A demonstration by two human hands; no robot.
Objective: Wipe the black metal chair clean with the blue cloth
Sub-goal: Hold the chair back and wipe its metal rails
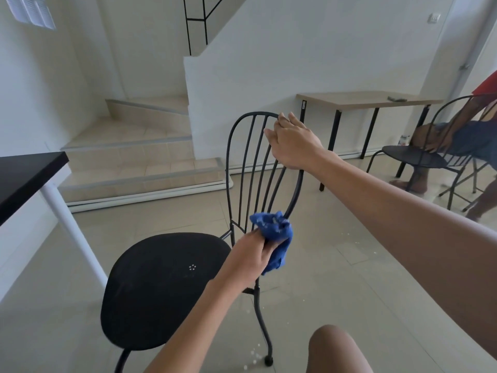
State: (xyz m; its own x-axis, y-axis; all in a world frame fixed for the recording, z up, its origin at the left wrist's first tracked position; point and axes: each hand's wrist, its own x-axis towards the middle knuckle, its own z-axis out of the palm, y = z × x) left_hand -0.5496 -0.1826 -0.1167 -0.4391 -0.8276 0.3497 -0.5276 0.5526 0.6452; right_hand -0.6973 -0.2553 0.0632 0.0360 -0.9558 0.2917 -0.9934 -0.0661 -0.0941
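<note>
The black metal chair [161,286] stands in front of me, its round seat at lower left and its barred backrest rising at centre. My right hand [293,142] grips the top right curve of the backrest frame. My left hand [250,258] holds the bunched blue cloth [274,235] against the lower right part of the backrest, where the frame meets the seat. The cloth hides that joint.
A black-topped table with a white leg [72,227] stands at left. Tiled steps [139,162] rise behind the chair. At right, a wooden table [360,99] and a second black chair [419,157] with a seated person. White specks lie on the floor [254,356]. My knee [333,348] shows at the bottom.
</note>
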